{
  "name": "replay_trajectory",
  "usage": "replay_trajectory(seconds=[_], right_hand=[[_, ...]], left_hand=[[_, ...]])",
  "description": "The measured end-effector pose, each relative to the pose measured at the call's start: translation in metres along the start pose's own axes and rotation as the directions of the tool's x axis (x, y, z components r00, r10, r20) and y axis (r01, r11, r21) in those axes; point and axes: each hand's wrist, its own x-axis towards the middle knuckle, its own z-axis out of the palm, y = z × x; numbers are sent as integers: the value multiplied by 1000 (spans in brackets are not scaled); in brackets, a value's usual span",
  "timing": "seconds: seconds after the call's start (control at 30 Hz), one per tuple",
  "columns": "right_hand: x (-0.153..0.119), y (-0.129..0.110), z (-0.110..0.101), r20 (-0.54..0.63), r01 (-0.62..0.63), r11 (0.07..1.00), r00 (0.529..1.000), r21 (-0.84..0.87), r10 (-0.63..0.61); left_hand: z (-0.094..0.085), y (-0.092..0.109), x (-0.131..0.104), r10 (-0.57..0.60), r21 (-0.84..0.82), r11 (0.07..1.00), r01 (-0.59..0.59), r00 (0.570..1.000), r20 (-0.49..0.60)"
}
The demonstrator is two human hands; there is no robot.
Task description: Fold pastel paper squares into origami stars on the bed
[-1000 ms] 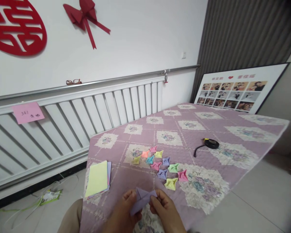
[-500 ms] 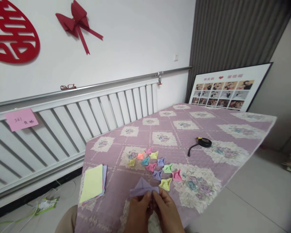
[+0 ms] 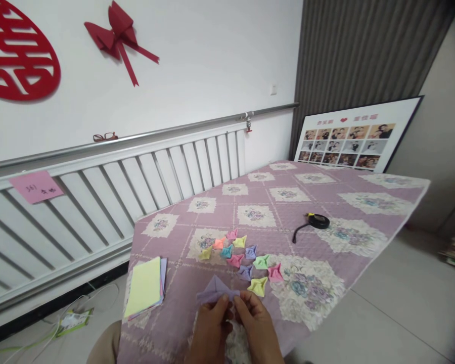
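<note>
Holds a folded lilac paper sheet [image 3: 215,289] above the near part of a table spread with a mauve cloth with white floral patches [image 3: 182,290], with its triangular peak aimed away from the body. Pinches the near edge in the left hand [image 3: 211,326], with the thumb on top, and grasps the right end between thumb and fingers of the right hand [image 3: 256,318], with both thumbs close together. Grips differently from one second ago, when holding the sheet tilted, by opposite sides, with the hands apart. Compared with half a second ago, keeps much the same grip but has the sheet slightly farther left. Has just beyond it, to the right, eleven small folded paper pieces in several pastel colours [image 3: 235,260], arranged as before. Leaves in the same places a yellow-topped stack of coloured paper sheets [image 3: 144,285] to the left and a black tape measure with a yellow part [image 3: 318,221] farther right. Faces a white slatted radiator [image 3: 182,168] bearing a pink handwritten note [image 3: 36,186].
</note>
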Motion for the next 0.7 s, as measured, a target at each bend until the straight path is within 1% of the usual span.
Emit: replay_trajectory(seconds=[0.07, 0.13, 0.2, 0.27, 0.33, 0.4, 0.57, 0.7], right_hand=[[0, -2, 0, -81, 83, 993, 993, -81, -90], [0, -2, 0, -116, 146, 971, 979, -190, -170], [-1, -1, -1, -82, 199, 930, 969, -310, -234], [-1, 2, -1, -32, 244, 886, 960, -394, -278], [-1, 5, 0, -11, 263, 864, 955, -430, -296], [0, 7, 1, -16, 258, 861, 956, -439, -294], [2, 10, 2, -38, 221, 871, 964, -439, -264], [4, 11, 2, -57, 221, 875, 961, -431, -271]], left_hand=[[-3, 0, 3, -11, -22, 1000, 9, 998, -60], [-7, -1, 6, -10, -29, 1000, 8, 997, -75], [-10, -1, 7, 10, -7, 1000, -10, 1000, -27], [-12, -2, 8, 42, 13, 999, -43, 997, 65], [-14, -1, 7, 60, 16, 998, -63, 987, 147], [-15, -2, 8, 68, 10, 997, -71, 983, 170], [-22, -7, 14, 62, 60, 996, -69, 992, 113], [-23, -9, 16, 58, 45, 997, -64, 991, 119]])
